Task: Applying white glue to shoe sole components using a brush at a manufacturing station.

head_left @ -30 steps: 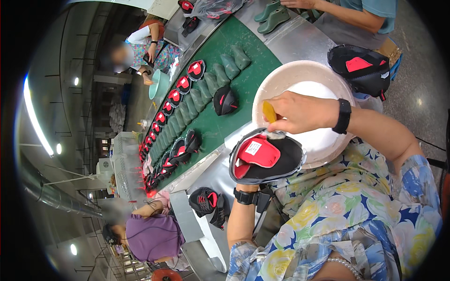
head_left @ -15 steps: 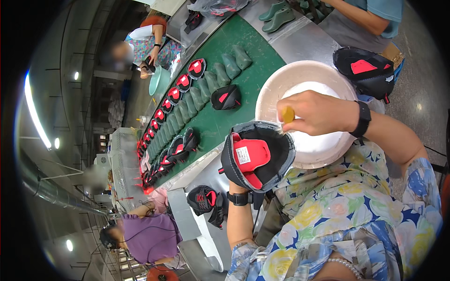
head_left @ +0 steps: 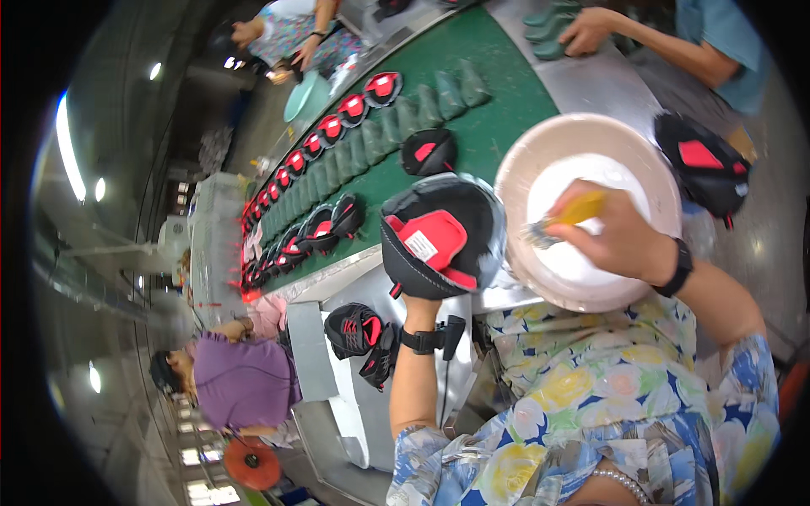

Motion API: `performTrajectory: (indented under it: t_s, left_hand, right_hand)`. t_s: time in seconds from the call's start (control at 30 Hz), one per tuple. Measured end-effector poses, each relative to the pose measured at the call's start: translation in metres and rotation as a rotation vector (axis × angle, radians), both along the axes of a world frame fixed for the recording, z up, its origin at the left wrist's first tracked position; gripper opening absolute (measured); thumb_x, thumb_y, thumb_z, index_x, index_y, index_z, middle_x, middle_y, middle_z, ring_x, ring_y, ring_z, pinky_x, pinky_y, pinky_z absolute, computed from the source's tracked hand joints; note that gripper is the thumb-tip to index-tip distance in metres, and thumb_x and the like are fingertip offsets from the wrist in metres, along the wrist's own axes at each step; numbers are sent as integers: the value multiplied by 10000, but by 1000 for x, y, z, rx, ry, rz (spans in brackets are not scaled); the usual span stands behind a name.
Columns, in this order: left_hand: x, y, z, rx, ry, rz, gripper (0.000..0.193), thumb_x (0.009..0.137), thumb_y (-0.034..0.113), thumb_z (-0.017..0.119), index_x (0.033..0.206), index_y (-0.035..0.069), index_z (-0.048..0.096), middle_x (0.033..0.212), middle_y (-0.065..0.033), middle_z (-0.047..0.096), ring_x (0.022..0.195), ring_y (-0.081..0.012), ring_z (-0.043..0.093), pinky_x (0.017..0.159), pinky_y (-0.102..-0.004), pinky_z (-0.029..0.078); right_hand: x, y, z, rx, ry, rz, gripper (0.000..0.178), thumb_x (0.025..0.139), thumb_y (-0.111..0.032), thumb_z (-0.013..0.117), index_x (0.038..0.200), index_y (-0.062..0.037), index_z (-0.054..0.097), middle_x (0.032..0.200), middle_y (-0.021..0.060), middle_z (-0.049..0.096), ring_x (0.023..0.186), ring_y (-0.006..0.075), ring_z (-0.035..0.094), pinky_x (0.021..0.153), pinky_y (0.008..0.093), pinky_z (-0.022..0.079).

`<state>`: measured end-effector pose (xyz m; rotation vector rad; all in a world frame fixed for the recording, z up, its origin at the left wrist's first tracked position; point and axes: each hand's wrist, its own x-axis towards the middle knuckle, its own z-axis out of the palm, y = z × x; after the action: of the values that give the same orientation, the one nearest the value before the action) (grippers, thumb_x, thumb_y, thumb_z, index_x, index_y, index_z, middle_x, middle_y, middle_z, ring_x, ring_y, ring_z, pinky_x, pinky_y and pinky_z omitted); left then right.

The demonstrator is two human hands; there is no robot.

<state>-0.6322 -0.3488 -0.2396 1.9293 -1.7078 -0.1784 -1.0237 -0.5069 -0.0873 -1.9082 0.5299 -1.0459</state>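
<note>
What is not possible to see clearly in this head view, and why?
In the head view:
Left grip: fingers hidden behind the shoe.
Label inside the shoe: print too small and blurred.
Brush: bristle tips blurred.
Bowl: bottom hidden by the white stuff.
Worker in blue: head cut off by the upper edge.

Black-and-red shoe upper [head_left: 443, 236] — yellow brush handle [head_left: 580, 207] — pale pinkish basin [head_left: 525, 173].

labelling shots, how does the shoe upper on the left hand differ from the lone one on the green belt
The held upper is raised on the left hand; the lone upper lies on the green belt. The held upper shows red lining and a white label; the lone upper shows mostly black with a red patch. Both combine black and red.
</note>
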Motion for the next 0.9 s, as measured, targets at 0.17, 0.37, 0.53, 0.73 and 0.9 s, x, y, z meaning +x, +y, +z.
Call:
performTrajectory:
  t_s: [0.17,0.37,0.53,0.73,0.9]
  left_hand:
    - [75,-7,-2,-208,287,181,353,945,183,629,1289,108,608,1261,-135,641,1140,-327,616,936,-454,506]
    - [110,-95,3,-273,1527,358,177,992,26,544,1157,71,591,1022,-66,683,850,-205,674,690,-323,585]
    - [185,-131,-28,-433,1540,368,468,941,-82,525,1351,129,447,1199,-93,617,997,-255,657,824,-410,603]
    - [257,-116,-47,-460,1054,927,512,842,-112,531,1342,-5,498,1218,-165,602,1041,-295,637,848,-451,593]
    - [151,-190,10,-331,242,463,372,819,2,631,1188,-48,631,1130,-221,661,1083,-366,623,976,-421,483]
  right_hand:
    - [-20,-15,9,222,0,-114,133,865,-36,727,932,-20,613,849,63,685,784,147,669,734,281,518]
    - [-22,-23,-8,343,154,-141,159,836,-48,735,924,-12,608,867,82,695,812,146,674,755,285,522]
    - [-15,-34,-11,441,231,-138,158,834,-42,731,926,-7,608,864,89,703,811,151,684,765,283,529]
    - [-10,-46,-12,526,338,-124,167,833,-52,747,918,-11,609,850,93,713,805,160,691,759,288,534]
    - [-11,-53,-11,392,589,-113,177,842,-100,761,902,-13,619,834,121,701,781,226,698,722,310,519]
